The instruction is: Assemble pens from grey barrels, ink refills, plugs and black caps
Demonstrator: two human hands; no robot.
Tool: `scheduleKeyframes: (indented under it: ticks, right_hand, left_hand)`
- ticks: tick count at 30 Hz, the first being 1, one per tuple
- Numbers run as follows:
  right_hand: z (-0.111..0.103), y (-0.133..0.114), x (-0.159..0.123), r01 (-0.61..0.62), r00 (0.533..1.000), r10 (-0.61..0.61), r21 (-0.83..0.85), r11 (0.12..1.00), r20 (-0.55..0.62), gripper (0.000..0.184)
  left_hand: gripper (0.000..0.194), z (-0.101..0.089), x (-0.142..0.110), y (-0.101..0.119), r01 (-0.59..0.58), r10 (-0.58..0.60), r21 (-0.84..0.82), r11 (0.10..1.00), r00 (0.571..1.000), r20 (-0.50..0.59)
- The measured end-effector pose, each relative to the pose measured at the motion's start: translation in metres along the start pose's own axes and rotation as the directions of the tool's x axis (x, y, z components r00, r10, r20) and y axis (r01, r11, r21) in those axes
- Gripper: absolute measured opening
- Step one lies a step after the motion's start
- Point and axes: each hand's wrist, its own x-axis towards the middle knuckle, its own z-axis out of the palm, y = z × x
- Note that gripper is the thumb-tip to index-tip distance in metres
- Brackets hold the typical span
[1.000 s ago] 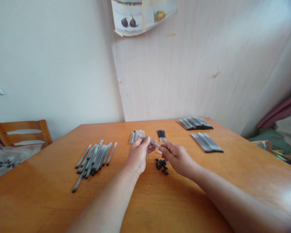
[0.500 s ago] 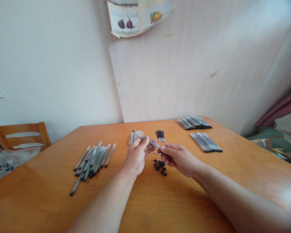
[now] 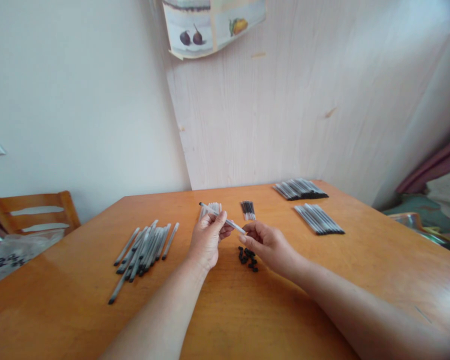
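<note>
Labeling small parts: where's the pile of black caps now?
In the head view, the black caps lie on the table just below the right hand, right of the left hand.

wooden table point(image 3: 225, 315) | left: jumbled pen pile point(image 3: 146, 252) | mid: clear tubes point(image 3: 215, 206), thin dark-clear sticks point(image 3: 248, 210), black caps point(image 3: 248, 258) | right: pen stack point(image 3: 299, 189), pen row point(image 3: 318, 219)

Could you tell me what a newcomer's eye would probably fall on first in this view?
Probably the two hands at the centre: the left hand holds a slim pen slantwise, with the right hand at its near end. Next might come the loose heap of dark-tipped pens on the table's left, then the two neater groups at the far right.
</note>
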Motion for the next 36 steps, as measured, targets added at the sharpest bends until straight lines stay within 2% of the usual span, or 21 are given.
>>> scheduleKeyframes:
  ticks: [4, 12, 16, 20, 23, 25, 31, 36]
  right_hand:
    - [-0.001, 0.001, 0.000, 0.006, 1.000, -0.009, -0.105, 0.994, -0.027, 0.033]
    - [-0.001, 0.003, 0.001, -0.020, 1.000, 0.018, -0.082, 0.996, -0.021, 0.034]
    - [-0.003, -0.001, 0.000, -0.099, 0.993, 0.088, 0.157, 0.983, 0.074, 0.031]
    - [-0.005, -0.011, -0.002, -0.198, 0.975, 0.130, 0.434, 0.879, 0.181, 0.029]
    - [-0.005, -0.014, -0.002, -0.238, 0.967, 0.148, 0.514, 0.824, 0.209, 0.029]
    - [-0.004, -0.014, -0.002, -0.224, 0.971, 0.149, 0.492, 0.841, 0.188, 0.030]
    - [-0.001, -0.004, -0.001, -0.127, 0.990, 0.102, 0.289, 0.949, 0.102, 0.032]
    - [-0.002, -0.006, 0.000, -0.045, 0.999, 0.044, 0.105, 0.993, 0.013, 0.030]
  left_hand:
    - [0.040, 0.000, 0.000, -0.002, 0.012, -0.012, 0.013, 1.000, 1.000, 0.016]
    - [0.036, 0.004, -0.006, -0.001, 0.026, -0.027, 0.010, 1.000, 0.993, 0.119]
    - [0.035, 0.005, -0.009, 0.001, 0.029, -0.031, 0.013, 0.999, 0.989, 0.147]
    - [0.034, 0.005, -0.008, 0.001, 0.070, -0.065, -0.027, 0.997, 0.984, 0.166]
    - [0.034, 0.006, -0.007, 0.000, 0.085, -0.076, -0.048, 0.995, 0.982, 0.172]
    - [0.034, 0.006, -0.007, 0.000, 0.067, -0.061, -0.034, 0.997, 0.986, 0.156]
    - [0.038, 0.006, -0.010, 0.003, 0.007, -0.017, 0.076, 0.997, 0.991, 0.136]
    - [0.041, 0.009, -0.009, 0.001, -0.025, 0.020, 0.073, 0.997, 0.998, 0.065]
